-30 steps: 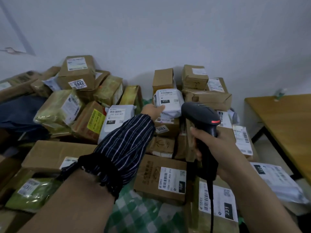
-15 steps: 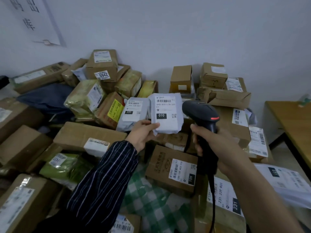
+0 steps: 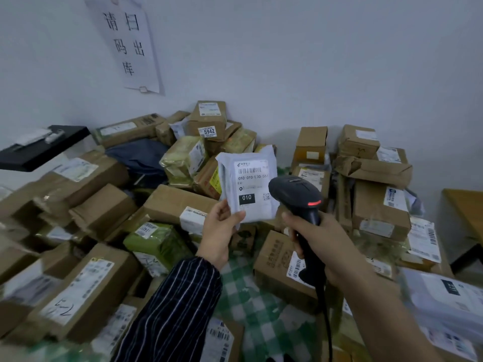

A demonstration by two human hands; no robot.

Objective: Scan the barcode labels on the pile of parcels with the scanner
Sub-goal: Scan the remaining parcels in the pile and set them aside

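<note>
Noted from 9 o'clock across to 3: pile of parcels (image 3: 104, 210), mostly brown labelled cartons. Just left of centre: left hand (image 3: 218, 236), fingers clamped on lower left corner of white parcel (image 3: 248, 189), held upright above the pile, barcode label (image 3: 251, 170) facing camera. At parcel's 4 o'clock, overlapping its corner, contact not determinable: scanner (image 3: 295, 194), red light lit. Below: right hand (image 3: 326, 244), fingers wrapped round handle.

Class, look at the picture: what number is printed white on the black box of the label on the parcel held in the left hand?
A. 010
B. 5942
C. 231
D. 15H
A: the left hand holds up a white parcel whose label shows 010 in its black box, beside the scanner gripped by the right hand.
</note>
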